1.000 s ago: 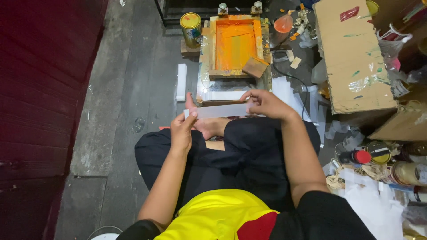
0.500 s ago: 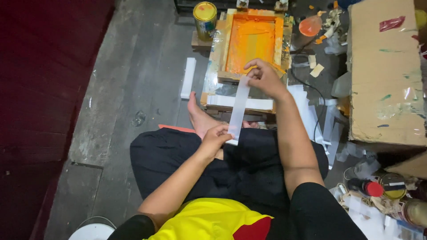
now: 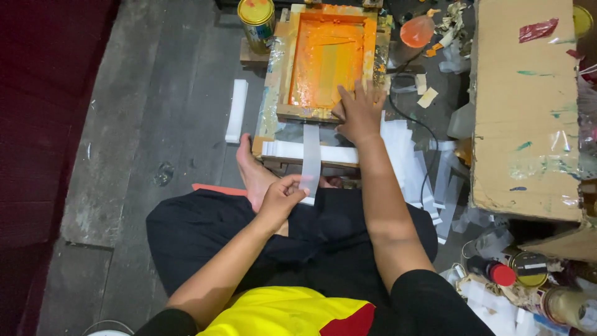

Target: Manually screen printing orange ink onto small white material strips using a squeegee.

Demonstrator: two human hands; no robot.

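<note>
A wooden screen-printing frame (image 3: pixel 326 62) coated in orange ink lies on the floor before a seated person. The right hand (image 3: pixel 357 112) presses flat, fingers spread, on its near edge. The left hand (image 3: pixel 281 198) pinches the lower end of 1 translucent strip (image 3: pixel 310 155), which looks light, limp and easily creased, best held by its ends.

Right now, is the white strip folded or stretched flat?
Stretched flat: the white strip runs straight from the left hand to under the orange frame, no fold visible.
</note>
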